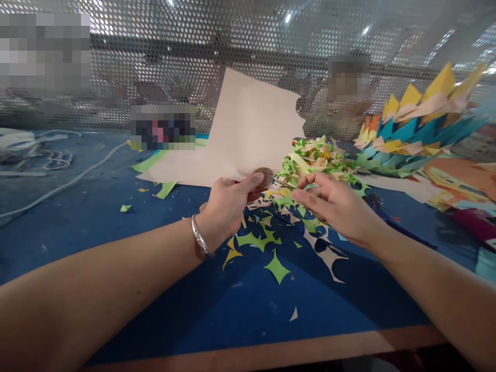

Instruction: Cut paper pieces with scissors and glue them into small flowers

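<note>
My left hand (228, 204) pinches the lower edge of a large pale pink sheet of paper (253, 121). Under its thumb lies a small brownish round disc (265, 177), pressed against the paper. Curved bites mark the sheet's right edge. Just right of the disc, my right hand (329, 199) is closed on scissors (284, 183); only the thin metal blades show, and the handles are hidden in the fingers. Beneath both hands are scattered paper scraps in green, yellow and pink, such as a green star-shaped offcut (277, 267) and a pink strip with round cutouts (329, 258).
Behind my right hand rises a heap of green and pink cut paper (320, 155). A layered piece of folded yellow, pink and blue paper points (418, 124) stands at the right. A white cable (73, 186) crosses the blue tabletop (155, 305). A perforated metal screen (240, 41) closes the back.
</note>
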Demonstrator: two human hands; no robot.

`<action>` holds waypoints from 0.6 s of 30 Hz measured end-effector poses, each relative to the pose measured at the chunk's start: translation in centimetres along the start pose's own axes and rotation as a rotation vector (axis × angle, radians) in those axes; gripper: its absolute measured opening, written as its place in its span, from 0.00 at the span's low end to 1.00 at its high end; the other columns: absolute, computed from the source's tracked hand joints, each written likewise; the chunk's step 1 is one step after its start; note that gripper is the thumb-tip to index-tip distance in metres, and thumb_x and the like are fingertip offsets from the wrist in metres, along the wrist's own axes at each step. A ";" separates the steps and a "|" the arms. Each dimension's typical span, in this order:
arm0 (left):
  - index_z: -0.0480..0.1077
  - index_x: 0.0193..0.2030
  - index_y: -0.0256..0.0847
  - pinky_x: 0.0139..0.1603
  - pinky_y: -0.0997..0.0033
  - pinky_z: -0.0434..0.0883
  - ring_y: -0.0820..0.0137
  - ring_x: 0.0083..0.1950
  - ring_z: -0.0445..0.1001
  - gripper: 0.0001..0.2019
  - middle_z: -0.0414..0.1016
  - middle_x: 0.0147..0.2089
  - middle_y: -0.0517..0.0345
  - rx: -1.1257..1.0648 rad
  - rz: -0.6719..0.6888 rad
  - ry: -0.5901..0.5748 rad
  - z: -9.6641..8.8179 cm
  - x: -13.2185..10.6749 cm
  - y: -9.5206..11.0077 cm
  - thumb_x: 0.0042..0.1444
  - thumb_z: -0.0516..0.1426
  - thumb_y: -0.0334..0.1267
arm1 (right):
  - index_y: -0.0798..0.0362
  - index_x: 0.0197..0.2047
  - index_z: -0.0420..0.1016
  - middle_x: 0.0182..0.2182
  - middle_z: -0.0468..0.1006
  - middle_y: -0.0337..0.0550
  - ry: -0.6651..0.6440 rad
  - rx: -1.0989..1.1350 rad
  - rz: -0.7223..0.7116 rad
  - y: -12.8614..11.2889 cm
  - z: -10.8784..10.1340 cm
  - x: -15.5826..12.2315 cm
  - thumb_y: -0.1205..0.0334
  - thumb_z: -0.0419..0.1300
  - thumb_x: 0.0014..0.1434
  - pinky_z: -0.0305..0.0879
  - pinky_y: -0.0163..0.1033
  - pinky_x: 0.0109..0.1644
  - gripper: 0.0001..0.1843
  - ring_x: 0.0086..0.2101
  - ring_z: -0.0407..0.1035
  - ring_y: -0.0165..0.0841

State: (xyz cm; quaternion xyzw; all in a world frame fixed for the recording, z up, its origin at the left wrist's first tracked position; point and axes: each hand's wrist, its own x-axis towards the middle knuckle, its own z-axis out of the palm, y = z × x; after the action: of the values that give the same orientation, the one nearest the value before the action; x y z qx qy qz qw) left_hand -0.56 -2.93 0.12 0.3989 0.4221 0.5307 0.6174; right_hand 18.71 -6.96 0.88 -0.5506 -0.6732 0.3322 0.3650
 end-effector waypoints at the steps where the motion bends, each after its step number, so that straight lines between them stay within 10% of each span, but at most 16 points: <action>1: 0.79 0.29 0.35 0.41 0.70 0.70 0.70 0.38 0.77 0.06 0.81 0.37 0.47 0.017 0.000 0.016 0.0 0.0 0.0 0.49 0.67 0.36 | 0.50 0.41 0.66 0.16 0.52 0.26 -0.011 0.053 0.029 0.1 0.2 0.0 0.42 0.59 0.61 0.39 0.33 0.18 0.19 0.16 0.45 0.23; 18: 0.77 0.27 0.37 0.45 0.68 0.70 0.70 0.37 0.76 0.04 0.80 0.33 0.54 -0.172 -0.023 -0.014 1.7 -1.5 -0.1 0.52 0.65 0.32 | 0.51 0.33 0.68 0.19 0.47 0.27 -0.025 0.599 0.217 -1.2 2.5 0.0 0.40 0.62 0.57 0.33 0.32 0.19 0.22 0.17 0.38 0.22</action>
State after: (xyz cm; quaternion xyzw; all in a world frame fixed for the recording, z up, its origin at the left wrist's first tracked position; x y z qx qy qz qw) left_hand 0.98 -4.49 0.70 0.3430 0.3753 0.5551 0.6583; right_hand 16.01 -7.26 0.62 -0.4831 -0.4871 0.5596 0.4650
